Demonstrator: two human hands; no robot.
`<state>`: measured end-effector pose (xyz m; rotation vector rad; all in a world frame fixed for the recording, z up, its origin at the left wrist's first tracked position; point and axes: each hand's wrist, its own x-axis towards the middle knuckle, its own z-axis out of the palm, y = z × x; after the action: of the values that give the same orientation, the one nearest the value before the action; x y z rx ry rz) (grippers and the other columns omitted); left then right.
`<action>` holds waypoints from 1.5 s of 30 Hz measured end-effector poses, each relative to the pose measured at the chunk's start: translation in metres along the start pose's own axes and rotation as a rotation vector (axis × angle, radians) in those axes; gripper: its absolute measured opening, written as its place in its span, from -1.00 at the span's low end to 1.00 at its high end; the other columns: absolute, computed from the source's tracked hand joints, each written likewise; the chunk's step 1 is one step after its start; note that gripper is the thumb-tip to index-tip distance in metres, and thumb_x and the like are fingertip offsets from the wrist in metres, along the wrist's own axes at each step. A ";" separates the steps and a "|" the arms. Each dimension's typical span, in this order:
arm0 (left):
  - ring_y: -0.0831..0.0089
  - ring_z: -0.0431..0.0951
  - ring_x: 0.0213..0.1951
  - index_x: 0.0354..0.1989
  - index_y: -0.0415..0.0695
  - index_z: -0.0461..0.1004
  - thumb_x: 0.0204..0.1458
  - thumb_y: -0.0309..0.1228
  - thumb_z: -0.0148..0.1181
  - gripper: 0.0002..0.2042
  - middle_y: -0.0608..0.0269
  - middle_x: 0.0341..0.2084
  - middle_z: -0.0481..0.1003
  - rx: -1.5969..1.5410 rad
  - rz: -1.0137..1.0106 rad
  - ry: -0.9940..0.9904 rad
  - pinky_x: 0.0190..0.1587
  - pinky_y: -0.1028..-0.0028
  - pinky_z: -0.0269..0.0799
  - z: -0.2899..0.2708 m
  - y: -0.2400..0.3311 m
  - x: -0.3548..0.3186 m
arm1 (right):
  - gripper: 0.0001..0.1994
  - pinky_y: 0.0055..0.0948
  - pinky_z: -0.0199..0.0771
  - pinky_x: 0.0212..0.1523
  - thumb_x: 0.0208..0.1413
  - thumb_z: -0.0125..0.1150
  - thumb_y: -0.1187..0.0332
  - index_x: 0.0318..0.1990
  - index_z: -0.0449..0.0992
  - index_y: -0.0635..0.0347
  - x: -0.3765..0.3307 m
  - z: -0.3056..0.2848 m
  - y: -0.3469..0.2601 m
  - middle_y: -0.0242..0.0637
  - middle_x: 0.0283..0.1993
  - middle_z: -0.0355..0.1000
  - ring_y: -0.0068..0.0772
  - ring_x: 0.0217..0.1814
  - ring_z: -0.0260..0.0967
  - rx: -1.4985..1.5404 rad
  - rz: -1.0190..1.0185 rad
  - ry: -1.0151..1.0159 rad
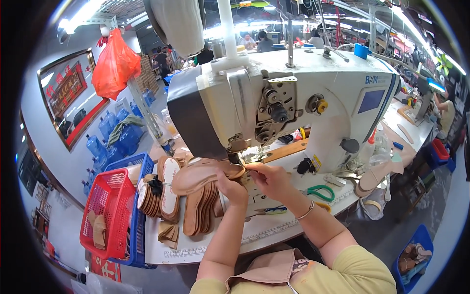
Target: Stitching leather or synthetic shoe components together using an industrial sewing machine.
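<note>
Pinching the tan insole [203,175] from both sides, I hold it flat at the needle of the sewing machine [274,103]. My left hand [231,188] grips its near edge from below, fingers curled shut on the leather. My right hand [267,177] pinches the insole's tip with thumb and fingertips, at 3 o'clock from the left hand and just beside the presser foot [249,157]. The insole lies at 9 o'clock from the needle, above a stack of soles [198,210] standing on edge on the white table [274,230]. At 9 o'clock from the stack, more soles lean against a blue basket [139,223], with a red basket [108,210] touching it on its far side. Green scissors [320,192] lie at 3 o'clock from my right hand, near but apart.
</note>
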<state>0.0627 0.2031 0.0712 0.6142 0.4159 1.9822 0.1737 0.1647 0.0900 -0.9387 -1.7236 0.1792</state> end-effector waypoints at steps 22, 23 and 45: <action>-0.04 -0.01 0.29 0.21 -0.07 0.00 -0.28 -0.33 0.42 -0.15 -0.15 0.26 -0.07 0.900 0.681 -0.730 0.28 0.13 -0.04 -0.062 0.035 -0.038 | -0.72 -0.45 0.35 -0.56 0.01 0.20 0.45 -0.07 0.49 0.00 0.001 -0.006 0.002 -0.13 -0.59 0.37 -0.34 -0.62 0.37 0.074 0.045 -0.057; -0.04 -0.03 0.30 0.21 -0.08 0.00 -0.28 -0.33 0.42 -0.15 -0.15 0.26 -0.06 0.896 0.674 -0.741 0.28 0.13 -0.04 -0.061 0.035 -0.035 | -0.71 -0.46 0.35 -0.56 0.01 0.21 0.45 -0.07 0.49 0.01 0.001 -0.007 0.003 -0.14 -0.59 0.37 -0.37 -0.62 0.37 0.089 0.054 -0.063; 0.49 0.40 -0.01 0.13 -0.21 0.16 0.11 -0.47 0.04 -0.59 0.20 -0.04 0.37 0.182 -0.432 -0.339 0.03 0.47 0.34 -0.019 0.066 -0.040 | -0.76 -0.61 0.36 -0.49 -0.02 0.19 0.57 -0.15 0.51 0.16 -0.023 -0.019 0.016 -0.22 -0.49 0.45 -0.54 -0.52 0.39 -0.059 -0.015 0.001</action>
<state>0.0200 0.1365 0.0805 0.8777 0.4750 1.4089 0.2000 0.1535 0.0713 -0.9680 -1.7432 0.1186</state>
